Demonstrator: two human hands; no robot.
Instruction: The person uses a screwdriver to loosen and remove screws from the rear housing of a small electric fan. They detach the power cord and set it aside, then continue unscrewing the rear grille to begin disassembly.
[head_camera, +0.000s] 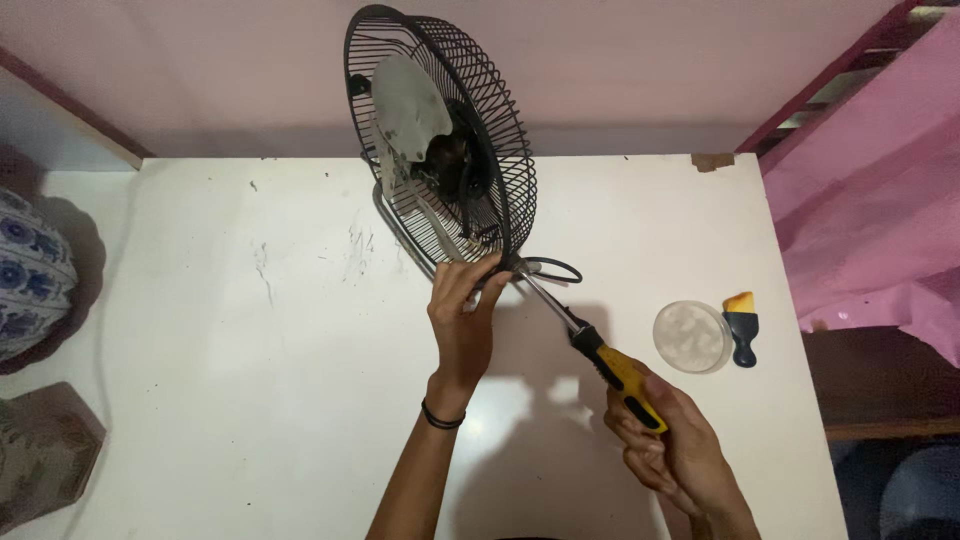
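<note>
Head view showed the left hand (462, 325) raised from six o'clock toward the middle of the white table (250, 400), its fingers (478, 272) curled over the lower rim of a black wire grille (478, 130) and pinching it there. The right hand (672, 448), down at five o'clock, was closed around the yellow-and-black handle of a screwdriver (600, 352). Its metal shaft ran up toward eleven o'clock, and its tip met the grille rim just beside the left fingertips, where a fastener seemed to sit, though that was too small to make out.

The fan (440, 150) stood upright at twelve o'clock, tilted a little, on a bent metal stand (400, 225). Both halves of the grille were joined around the grey blades (405, 105), and the motor hub showed dark behind them. Judging by that, the cage was not yet opened: the work at the rim looked under way, with the grille, blades and everything behind them untouched.

A black cord (555, 268) looped onto the table just past the rim. At three o'clock lay a round clear lid or dish (690, 337), and touching its right edge a small brush with a dark handle and yellow bristles (741, 325). A blue-patterned cloth object (30, 275) sat at nine o'clock off the table's edge, and pink fabric (870, 200) hung at two o'clock.
</note>
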